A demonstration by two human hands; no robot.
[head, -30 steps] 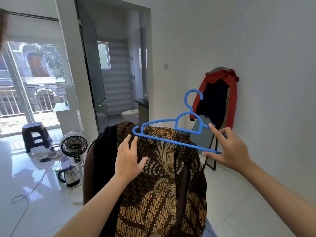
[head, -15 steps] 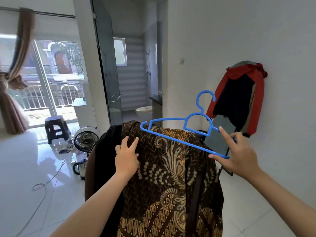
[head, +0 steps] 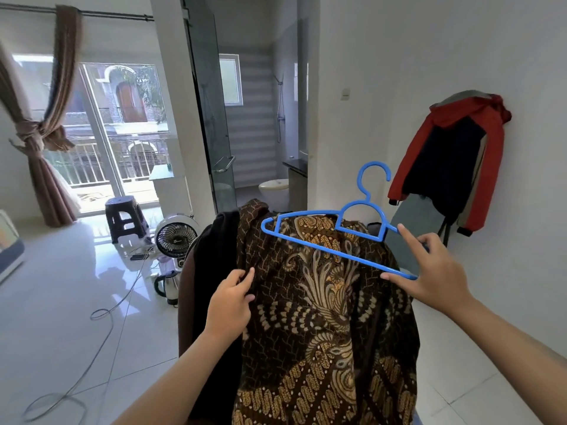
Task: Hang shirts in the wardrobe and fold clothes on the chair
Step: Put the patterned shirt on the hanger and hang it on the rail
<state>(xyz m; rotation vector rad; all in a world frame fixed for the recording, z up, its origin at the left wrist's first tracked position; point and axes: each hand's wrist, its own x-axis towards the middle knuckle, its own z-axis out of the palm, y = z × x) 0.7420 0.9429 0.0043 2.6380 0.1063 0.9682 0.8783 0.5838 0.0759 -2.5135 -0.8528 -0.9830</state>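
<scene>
A brown and gold batik shirt [head: 325, 317] hangs draped over a chair back in front of me, beside a black garment [head: 214, 256] on its left. My left hand [head: 230, 305] pinches the shirt's left edge near the top. My right hand [head: 429, 271] holds the right end of a blue plastic hanger [head: 334, 237] between thumb and fingers, index finger stretched along the upper bar. The hanger floats just above the shirt's top, hook up.
A red and navy jacket [head: 451, 167] hangs on the right wall above a folded ironing board [head: 411, 231]. On the floor to the left stand a fan [head: 176, 237], a kettle [head: 167, 285], a dark stool [head: 125, 217] and loose cables [head: 101, 314]. A bathroom doorway lies straight ahead.
My left hand slid down from the shirt's top and closed on its left edge. My view swung left. The hanger stays above the shirt in my right hand.
</scene>
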